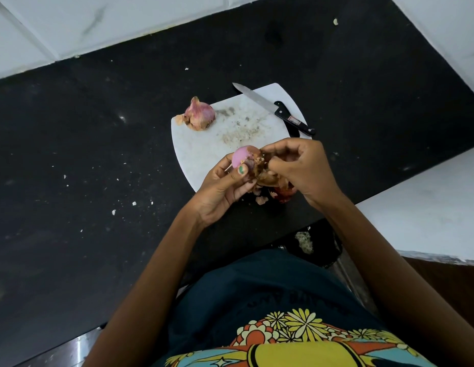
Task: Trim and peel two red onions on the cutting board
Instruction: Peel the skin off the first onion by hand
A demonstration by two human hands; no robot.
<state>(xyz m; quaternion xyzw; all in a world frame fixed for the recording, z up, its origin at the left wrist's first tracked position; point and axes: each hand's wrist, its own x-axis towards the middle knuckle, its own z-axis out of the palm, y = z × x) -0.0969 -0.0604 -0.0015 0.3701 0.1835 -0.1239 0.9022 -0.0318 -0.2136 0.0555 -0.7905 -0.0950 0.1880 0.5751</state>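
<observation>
On the cutting board: unpeeled onion, knife.

Bare-armed person in a printed dark tee

The T-shirt was dark teal, with a bright chest print of yellow flowers, orange and light-blue shapes. No sleeves reached the forearms. The left hand had a thumbnail painted green.

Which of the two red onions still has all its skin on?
The onion at the far left corner of the cutting board, the unpeeled onion, lying untouched. The held onion already shows smooth pink flesh, gripped by the left hand while the right hand pulls skin.
</observation>
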